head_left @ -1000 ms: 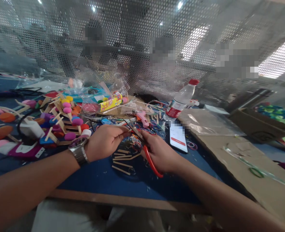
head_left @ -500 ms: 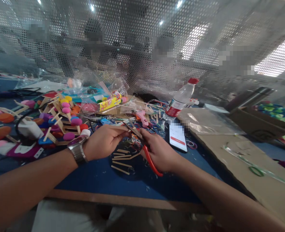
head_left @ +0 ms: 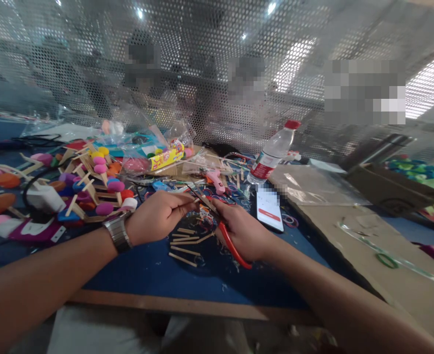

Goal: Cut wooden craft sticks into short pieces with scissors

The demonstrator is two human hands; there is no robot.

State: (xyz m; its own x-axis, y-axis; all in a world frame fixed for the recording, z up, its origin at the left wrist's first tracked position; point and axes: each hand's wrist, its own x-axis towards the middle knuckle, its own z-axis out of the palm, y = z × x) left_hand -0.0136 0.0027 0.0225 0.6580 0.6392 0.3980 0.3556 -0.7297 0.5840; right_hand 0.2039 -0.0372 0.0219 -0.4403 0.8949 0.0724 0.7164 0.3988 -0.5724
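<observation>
Red-handled scissors (head_left: 233,246) sit in my right hand (head_left: 244,231), fingers wrapped round the handles. Their blades point up and left, towards the fingertips of my left hand (head_left: 161,216). Those fingers are pinched together on a thin wooden stick (head_left: 196,200); only a pale end shows beside the blades, and the rest is hidden by the hand. Below both hands, several short wooden sticks (head_left: 185,241) lie on the blue tabletop (head_left: 139,278). A pink glue gun (head_left: 216,181) rests just beyond the scissors, among scattered rubber bands and scraps.
Colourful pompoms and wooden stick pieces (head_left: 99,184) crowd the left, near a white plug (head_left: 46,197) and a purple power strip (head_left: 38,231). A water bottle (head_left: 274,152) and a phone (head_left: 269,209) stand right of centre. Cardboard (head_left: 349,255) covers the right side.
The scissors and my right hand have shifted very slightly, with the red handle a little lower and further right. My left hand keeps its pinch in nearly the same place.
</observation>
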